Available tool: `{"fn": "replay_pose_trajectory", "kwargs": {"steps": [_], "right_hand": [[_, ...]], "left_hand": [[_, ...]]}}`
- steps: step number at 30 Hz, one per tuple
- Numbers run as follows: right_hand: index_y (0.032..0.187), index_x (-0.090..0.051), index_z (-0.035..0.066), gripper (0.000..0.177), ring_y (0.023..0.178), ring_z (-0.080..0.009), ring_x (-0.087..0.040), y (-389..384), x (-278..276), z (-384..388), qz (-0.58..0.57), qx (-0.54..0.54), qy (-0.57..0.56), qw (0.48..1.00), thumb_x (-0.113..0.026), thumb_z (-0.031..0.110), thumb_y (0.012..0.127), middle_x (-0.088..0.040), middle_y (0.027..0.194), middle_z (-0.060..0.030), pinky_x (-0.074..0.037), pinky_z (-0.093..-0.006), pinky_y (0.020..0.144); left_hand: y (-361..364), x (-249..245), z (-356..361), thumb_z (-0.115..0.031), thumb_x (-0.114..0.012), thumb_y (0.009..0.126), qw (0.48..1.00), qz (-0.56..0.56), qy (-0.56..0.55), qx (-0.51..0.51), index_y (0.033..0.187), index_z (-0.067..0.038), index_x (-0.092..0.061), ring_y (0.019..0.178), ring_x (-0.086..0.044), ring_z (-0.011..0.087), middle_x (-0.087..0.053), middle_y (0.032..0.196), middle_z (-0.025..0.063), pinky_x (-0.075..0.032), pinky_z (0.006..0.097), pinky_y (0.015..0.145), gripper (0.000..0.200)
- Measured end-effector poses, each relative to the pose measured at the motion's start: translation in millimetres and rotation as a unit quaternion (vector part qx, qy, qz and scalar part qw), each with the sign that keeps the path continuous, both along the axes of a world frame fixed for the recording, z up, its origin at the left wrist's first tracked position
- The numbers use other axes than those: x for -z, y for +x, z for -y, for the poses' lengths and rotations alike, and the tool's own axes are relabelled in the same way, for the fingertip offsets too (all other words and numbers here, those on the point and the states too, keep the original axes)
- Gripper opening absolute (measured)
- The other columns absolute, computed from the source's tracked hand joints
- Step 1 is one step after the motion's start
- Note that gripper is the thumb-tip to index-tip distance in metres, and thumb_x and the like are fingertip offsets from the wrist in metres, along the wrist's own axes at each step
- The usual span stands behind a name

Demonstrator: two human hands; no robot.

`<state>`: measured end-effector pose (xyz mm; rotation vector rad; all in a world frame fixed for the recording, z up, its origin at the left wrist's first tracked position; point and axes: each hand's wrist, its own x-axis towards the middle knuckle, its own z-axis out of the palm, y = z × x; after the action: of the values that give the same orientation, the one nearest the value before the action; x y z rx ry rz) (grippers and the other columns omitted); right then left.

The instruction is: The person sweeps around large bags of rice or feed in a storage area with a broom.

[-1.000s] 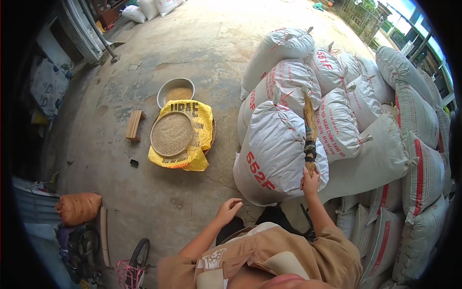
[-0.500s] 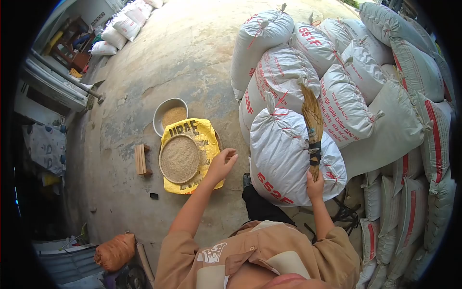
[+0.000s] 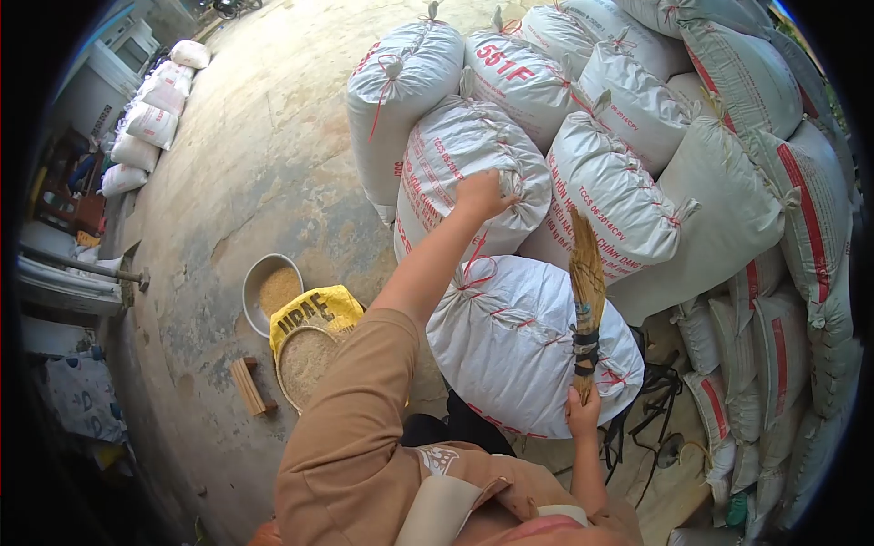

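My right hand [image 3: 583, 414] is closed round the short handle of a straw hand broom [image 3: 587, 282], its bristles pointing away from me. The broom lies over the right side of a tied white sack [image 3: 505, 350] in front of me. Stretched out ahead, my left hand [image 3: 482, 195] grips at the tied end of another white sack [image 3: 437, 168] with red print. Its fingertips are partly hidden.
More filled sacks [image 3: 614, 200] are piled ahead and along the right. At left are a metal basin [image 3: 250, 296] of grain, a round basket [image 3: 305, 359] of grain on a yellow sack [image 3: 332, 305], and a small wooden stool [image 3: 248, 387]. Black straps [image 3: 651, 400] lie by the front sack.
My left hand has moved from above the yellow sack, forward and right, onto a white sack. The view has turned right. My right hand still holds the broom.
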<state>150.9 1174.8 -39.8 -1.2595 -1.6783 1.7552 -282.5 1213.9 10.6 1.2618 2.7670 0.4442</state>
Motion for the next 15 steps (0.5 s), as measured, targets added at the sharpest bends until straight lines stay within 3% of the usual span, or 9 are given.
{"fn": "replay_pose_trajectory", "kwargs": {"steps": [4,7,10,12,15], "right_hand": [[0.097,-0.051,0.003,0.027,0.041,-0.0056,-0.040,2.6,-3.4,4.5,0.025,0.028,-0.044,0.998,-0.060,0.019,0.078,-0.046,0.060,0.0023,-0.032,-0.0213,0.035],[0.099,-0.051,0.002,0.029,0.041,-0.0056,-0.041,3.9,-2.0,15.5,0.044,0.034,-0.025,0.998,-0.061,0.019,0.078,-0.047,0.060,0.0020,-0.032,-0.0214,0.035],[0.100,-0.051,0.001,0.030,0.044,-0.0062,-0.042,8.9,0.2,19.3,0.059,0.040,-0.030,0.997,-0.061,0.018,0.078,-0.048,0.062,0.0014,-0.035,-0.0219,0.038],[0.100,-0.052,0.001,0.030,0.048,-0.0065,-0.043,12.5,14.9,19.4,0.055,0.037,0.033,0.997,-0.061,0.018,0.077,-0.049,0.065,0.0011,-0.037,-0.0226,0.043],[0.100,-0.053,0.000,0.030,0.054,-0.0075,-0.045,7.4,6.5,17.4,0.051,0.041,0.016,0.998,-0.061,0.019,0.077,-0.051,0.069,-0.0001,-0.039,-0.0235,0.048]], "left_hand": [[-13.9,23.7,-46.1,-0.050,-0.063,0.070,0.997,0.025,-0.060,0.035,0.096,-0.001,-0.059,0.089,-0.060,0.0311,-0.063,0.098,0.0125,-0.048,0.0389,0.075,0.056],[-32.5,57.1,-46.8,-0.044,-0.061,0.072,0.993,0.070,-0.098,-0.008,0.087,-0.001,-0.063,0.092,-0.060,0.0301,-0.063,0.097,0.0144,-0.048,0.0367,0.075,0.045],[-36.6,66.7,-21.4,-0.039,-0.056,0.075,0.987,0.126,-0.041,0.086,0.081,-0.003,-0.065,0.084,-0.061,0.0298,-0.063,0.087,0.0166,-0.048,0.0357,0.070,0.037],[-25.6,56.6,6.0,-0.035,-0.052,0.078,0.963,0.249,0.017,0.102,0.081,-0.004,-0.064,0.076,-0.061,0.0315,-0.062,0.078,0.0193,-0.047,0.0390,0.066,0.035],[-12.0,53.1,25.9,-0.032,-0.050,0.078,0.970,0.220,0.024,0.101,0.079,-0.003,-0.064,0.071,-0.060,0.0340,-0.062,0.074,0.0184,-0.046,0.0425,0.065,0.032]]}}
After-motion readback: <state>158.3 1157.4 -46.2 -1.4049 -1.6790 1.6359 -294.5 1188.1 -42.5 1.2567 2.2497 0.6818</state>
